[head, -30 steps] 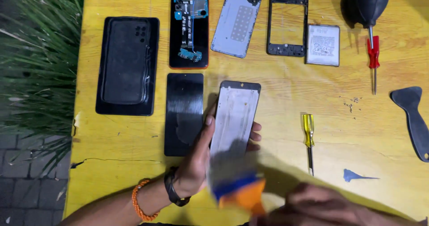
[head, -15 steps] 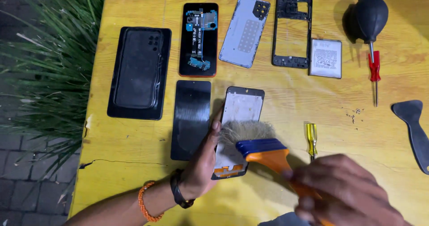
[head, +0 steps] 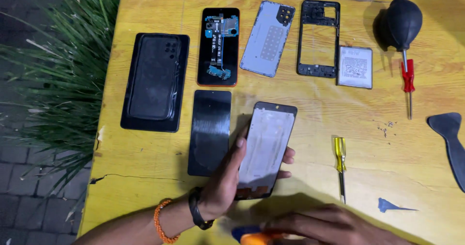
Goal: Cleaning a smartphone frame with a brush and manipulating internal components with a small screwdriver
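The left hand (head: 224, 187) grips a black-rimmed phone display frame with a pale whitish inner face (head: 267, 148), thumb along its left edge and fingertips curling round the right edge. The frame is raised off the yellow wooden table (head: 300, 114) and tilted, its long axis running from the lower end at the palm up and slightly rightward, away from the person. It sits just right of a flat black glass screen panel (head: 209, 131) lying on the table.

The right hand (head: 322, 224) lies low at the bottom edge of the view, below and to the right of the frame, closed round the orange and blue handle of a brush (head: 253, 236) (only a sliver of it shows). So the frame's pale face lies up and to the left of the brush hand, near it, with the frame's lower end closest.

Half a second ago the brush's bristles were spread over the lower part of the frame; now the brush is drawn back toward the person and the whole pale face is uncovered. The left hand's hold looks unchanged.

A small yellow-handled screwdriver (head: 341, 165) lies on the table just right of the frame.
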